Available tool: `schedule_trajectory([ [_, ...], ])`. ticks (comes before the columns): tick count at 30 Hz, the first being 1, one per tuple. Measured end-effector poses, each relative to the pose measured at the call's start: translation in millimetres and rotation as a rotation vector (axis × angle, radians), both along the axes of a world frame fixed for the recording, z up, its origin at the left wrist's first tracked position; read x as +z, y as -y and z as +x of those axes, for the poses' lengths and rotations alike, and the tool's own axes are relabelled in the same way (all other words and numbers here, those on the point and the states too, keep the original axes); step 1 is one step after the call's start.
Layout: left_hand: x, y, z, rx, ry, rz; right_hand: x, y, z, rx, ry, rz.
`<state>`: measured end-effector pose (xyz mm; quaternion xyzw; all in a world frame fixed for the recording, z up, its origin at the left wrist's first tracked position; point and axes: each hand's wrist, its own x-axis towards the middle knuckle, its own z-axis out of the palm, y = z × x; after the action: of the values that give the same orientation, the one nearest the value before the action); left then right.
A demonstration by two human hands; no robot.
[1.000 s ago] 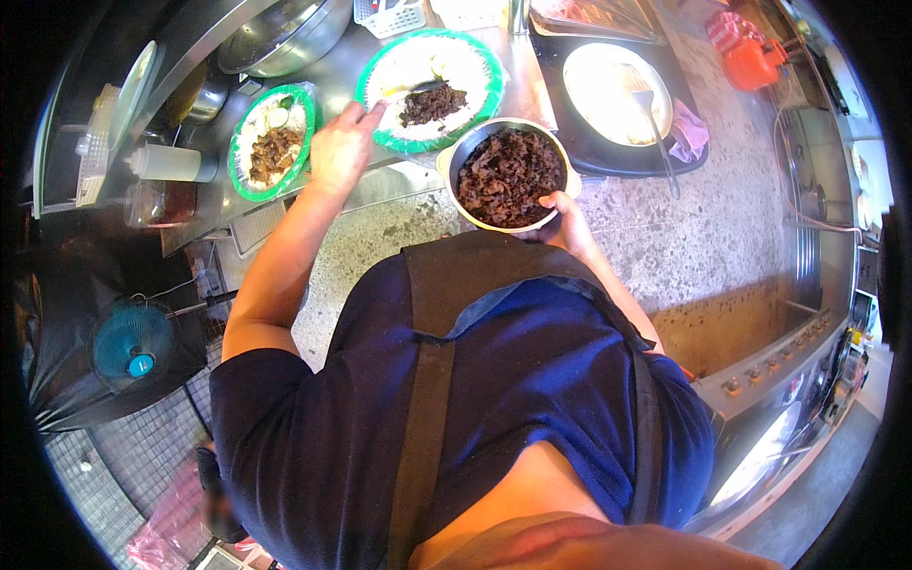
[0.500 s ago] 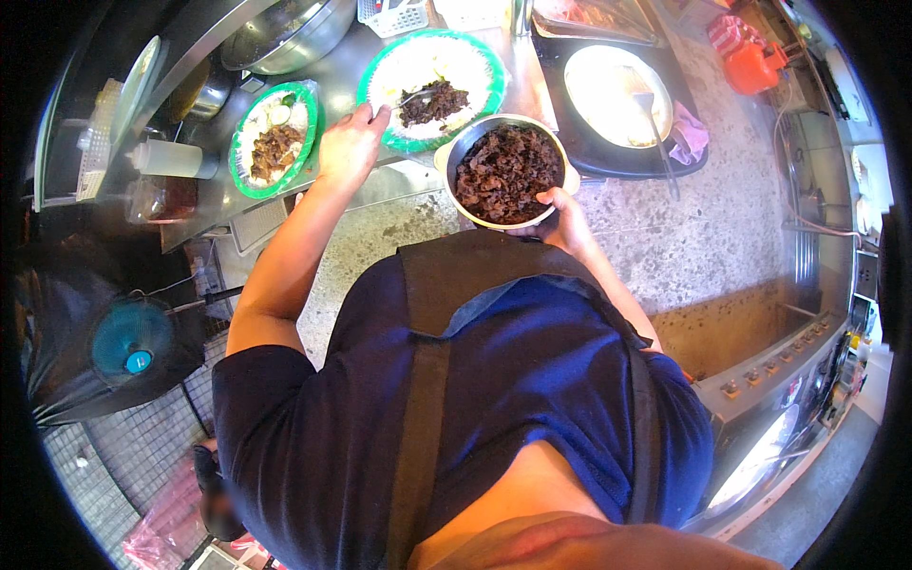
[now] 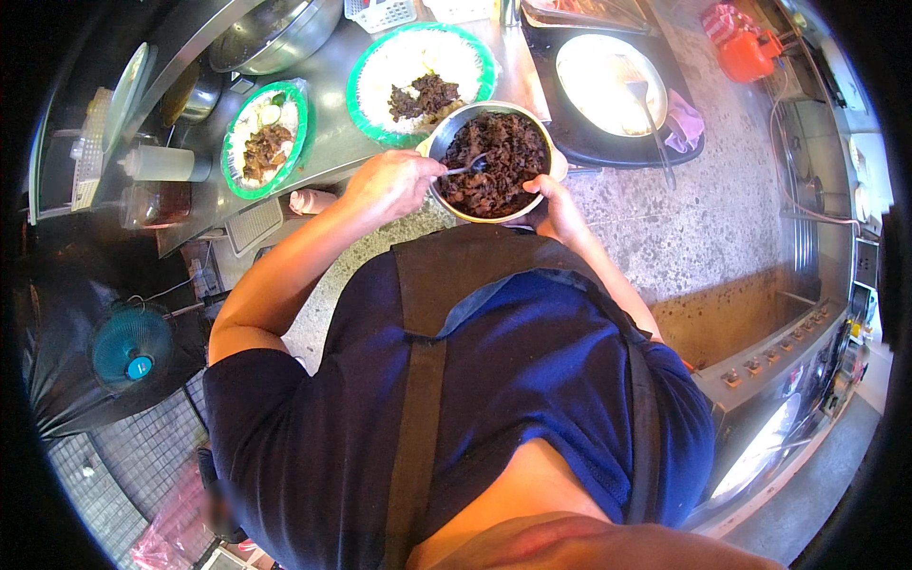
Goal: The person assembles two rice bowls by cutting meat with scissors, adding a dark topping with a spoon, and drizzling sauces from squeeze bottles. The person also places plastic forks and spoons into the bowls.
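Dark chopped meat [image 3: 502,157] fills a round, pale-rimmed pot [image 3: 441,142] in front of my chest. The thumb of my right hand [image 3: 562,213] lies over the pot's near right rim, its fingers hidden below. My left hand [image 3: 397,182] is closed on a metal spoon [image 3: 456,172], whose bowl dips into the meat. Just beyond the pot, a large green-rimmed plate [image 3: 356,104] carries white food, probably rice, topped with dark meat [image 3: 421,97]. A smaller green-rimmed plate [image 3: 302,128] to the left holds browner meat and pale green slices.
A steel counter [image 3: 328,142] runs along the far side, with a metal bowl [image 3: 285,52] and a white squeeze bottle [image 3: 169,163]. At right, a white round pan [image 3: 594,81] with a spatula [image 3: 651,109] stands beside a purple cloth [image 3: 684,122]. An orange gas cylinder [image 3: 750,55] is farther right.
My left hand has brought the spoon from the large plate back toward me and into the pot. The right hand keeps its hold on the pot.
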<state>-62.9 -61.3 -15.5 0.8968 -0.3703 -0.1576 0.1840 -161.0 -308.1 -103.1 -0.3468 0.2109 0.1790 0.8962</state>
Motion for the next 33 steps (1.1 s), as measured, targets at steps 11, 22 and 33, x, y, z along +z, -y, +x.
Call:
schedule_trajectory([
  [11,-16,-28,26,0.209,-0.648,-0.298,-1,0,-1,0.013,-0.031,0.022],
  [22,7,-50,52,0.501,-0.408,-0.25,-9,1,-2,0.022,-0.016,0.035],
  [33,-1,-53,51,0.266,0.702,0.241,10,4,-11,0.033,-0.044,-0.03],
])
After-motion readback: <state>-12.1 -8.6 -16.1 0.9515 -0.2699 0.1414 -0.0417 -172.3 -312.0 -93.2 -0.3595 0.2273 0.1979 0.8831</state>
